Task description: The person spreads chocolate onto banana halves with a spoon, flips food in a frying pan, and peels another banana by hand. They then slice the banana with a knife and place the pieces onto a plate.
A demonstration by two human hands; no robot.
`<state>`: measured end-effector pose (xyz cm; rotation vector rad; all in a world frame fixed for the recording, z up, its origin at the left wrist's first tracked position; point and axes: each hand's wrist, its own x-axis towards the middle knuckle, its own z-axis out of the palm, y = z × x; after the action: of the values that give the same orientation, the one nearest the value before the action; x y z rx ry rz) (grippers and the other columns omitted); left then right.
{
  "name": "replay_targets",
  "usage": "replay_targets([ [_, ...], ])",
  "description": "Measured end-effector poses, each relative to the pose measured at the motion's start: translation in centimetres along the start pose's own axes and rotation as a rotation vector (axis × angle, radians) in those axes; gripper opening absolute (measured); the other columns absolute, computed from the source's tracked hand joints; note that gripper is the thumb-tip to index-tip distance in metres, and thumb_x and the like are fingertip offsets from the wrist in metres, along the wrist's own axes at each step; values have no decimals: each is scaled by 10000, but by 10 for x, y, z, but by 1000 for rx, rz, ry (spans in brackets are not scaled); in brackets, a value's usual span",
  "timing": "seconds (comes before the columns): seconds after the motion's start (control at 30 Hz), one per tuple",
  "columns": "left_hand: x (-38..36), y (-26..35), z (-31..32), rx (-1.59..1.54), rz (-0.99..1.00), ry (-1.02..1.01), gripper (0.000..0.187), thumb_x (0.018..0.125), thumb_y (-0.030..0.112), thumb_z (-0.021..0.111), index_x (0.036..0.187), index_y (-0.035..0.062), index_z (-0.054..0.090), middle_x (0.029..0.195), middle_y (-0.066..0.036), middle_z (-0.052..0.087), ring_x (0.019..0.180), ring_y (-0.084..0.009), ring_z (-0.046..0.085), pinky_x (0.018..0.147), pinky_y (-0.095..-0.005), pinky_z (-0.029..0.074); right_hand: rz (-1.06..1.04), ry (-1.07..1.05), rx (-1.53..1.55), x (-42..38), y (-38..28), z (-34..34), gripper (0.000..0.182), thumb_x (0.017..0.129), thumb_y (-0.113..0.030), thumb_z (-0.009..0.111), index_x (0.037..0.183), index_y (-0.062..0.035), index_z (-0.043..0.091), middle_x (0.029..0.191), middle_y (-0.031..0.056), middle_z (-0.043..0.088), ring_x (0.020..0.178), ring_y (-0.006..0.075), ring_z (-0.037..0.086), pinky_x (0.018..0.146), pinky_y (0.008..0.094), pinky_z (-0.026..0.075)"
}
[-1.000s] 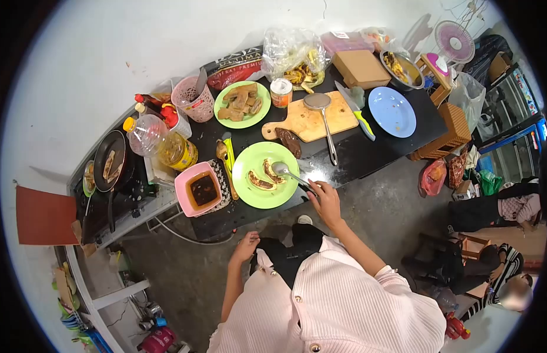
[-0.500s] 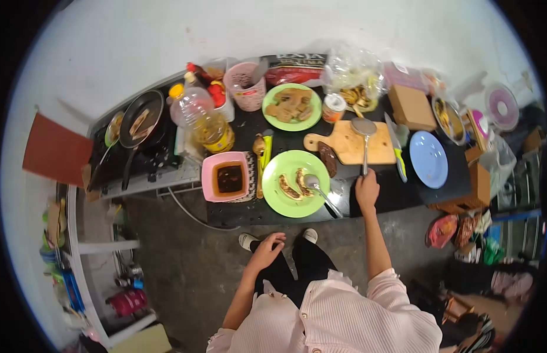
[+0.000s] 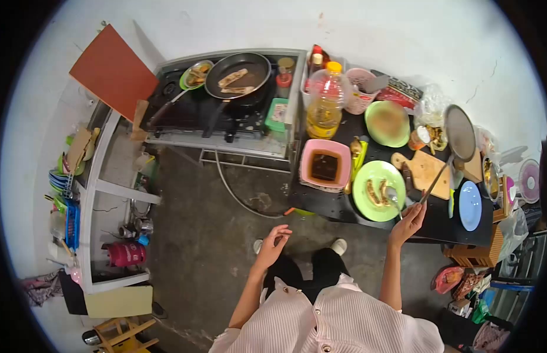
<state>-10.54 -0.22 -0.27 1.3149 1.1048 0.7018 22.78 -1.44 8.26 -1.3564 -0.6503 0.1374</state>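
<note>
My right hand [image 3: 407,223] is closed around the handle of a round-headed metal skimmer [image 3: 460,132], which is raised over the right part of the table. Below it lies a wooden cutting board [image 3: 433,170]. The green plate [image 3: 367,206] beside this hand bears two browned banana-like pieces [image 3: 377,192] and a spoon [image 3: 393,196]. My left hand [image 3: 272,247] hangs in front of my body over the floor, fingers loosely apart, holding nothing. On the stove to the left, a black frying pan [image 3: 238,70] contains two long browned pieces [image 3: 233,77].
A pink bowl of dark liquid [image 3: 324,165] stands at the table's left edge, with an oil bottle [image 3: 326,112] behind. A second green plate [image 3: 389,123], a blue plate [image 3: 469,206] and a knife [image 3: 452,197] are on the table. A hose [image 3: 226,188] hangs beneath the stove [image 3: 167,120].
My right hand has lifted the skimmer off the cutting board. The view has swung left, bringing the stove and pan further into sight. My left hand stays low and empty.
</note>
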Motion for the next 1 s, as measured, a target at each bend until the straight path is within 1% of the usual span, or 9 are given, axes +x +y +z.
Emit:
replay_targets([
  [0.1,-13,-5,-76,-19,-18,82,317,914,92,529,1220,33,471,1094,-76,611,994,-151,577,896,-288,431,107,-132,42,-55,-29,71,290,988,-178,407,1224,-50,515,691,-95,318,582,-5,279,496,168,201],
  [0.23,-22,-28,-159,-133,-46,201,307,909,50,506,1212,24,469,1091,-87,595,996,-146,557,912,-295,424,286,-304,122,-101,-38,159,118,977,-162,427,1043,-68,454,697,-61,368,608,20,328,514,179,265],
  [0.4,19,-13,-210,-224,25,249,308,914,51,502,1217,21,458,1112,-82,571,1010,-166,554,903,-296,433,139,-571,-45,-88,-24,259,163,936,-106,433,1075,-32,477,662,-10,413,596,62,375,526,231,312],
  [0.43,30,-7,-215,-240,59,239,307,916,53,503,1217,23,459,1117,-80,568,1011,-175,557,901,-295,436,73,-594,-163,-80,-13,279,183,929,-115,445,1091,-35,478,649,35,450,591,117,441,538,275,348],
  [0.47,42,-3,-220,-256,82,228,300,914,51,498,1210,23,461,1133,-85,558,1006,-182,555,907,-306,435,-98,-584,-267,-70,-10,301,191,936,-158,450,1088,-51,489,647,123,535,581,260,540,546,380,393],
  [0.57,69,21,-225,-279,73,286,302,914,57,495,1211,19,459,1119,-81,564,992,-179,557,913,-311,431,-150,-625,-557,-36,1,355,201,936,-203,455,1077,-69,504,669,206,591,631,401,585,572,481,426],
  [0.63,81,22,-224,-322,93,330,306,912,90,511,1208,25,469,1101,-73,571,972,-170,560,908,-312,434,-326,-603,-665,-17,22,383,205,927,-229,463,1067,-88,514,670,227,604,640,434,583,577,526,442],
  [0.77,89,36,-224,-399,18,266,303,911,101,517,1206,42,482,1109,-64,569,987,-164,561,922,-307,432,-409,-569,-742,-2,33,408,179,902,-251,516,999,-108,559,635,202,605,630,398,605,560,496,467],
  [1.0,124,77,-269,-364,-8,330,309,898,74,507,1204,35,487,1132,-81,561,1006,-169,551,918,-300,424,-122,-591,-658,11,18,406,194,870,-257,554,964,-110,639,673,191,626,668,388,612,605,455,465],
])
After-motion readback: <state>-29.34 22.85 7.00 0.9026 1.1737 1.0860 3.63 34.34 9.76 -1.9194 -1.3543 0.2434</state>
